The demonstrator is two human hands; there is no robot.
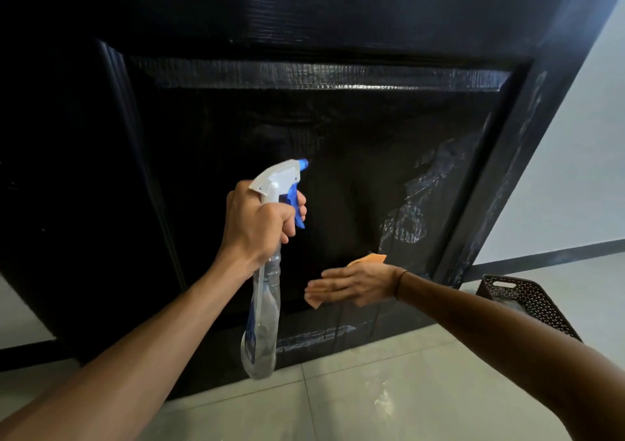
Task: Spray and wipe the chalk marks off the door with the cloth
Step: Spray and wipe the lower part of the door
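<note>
A clear spray bottle (pixel 262 322), partly filled with liquid, is gripped at the neck by the left hand (pixel 260 224), a finger curled on the blue trigger and the nozzle aimed at the door (pixel 236 119). Lower right, an orange cloth (pixel 367 259) is pressed flat on the door panel by the straight-fingered right hand (pixel 355 285), just below smeared chalk marks (pixel 404 224). Farther right, a dark perforated basket (pixel 527 302) is seen on the floor tiles (pixel 389 390), its contents not discernible.
</note>
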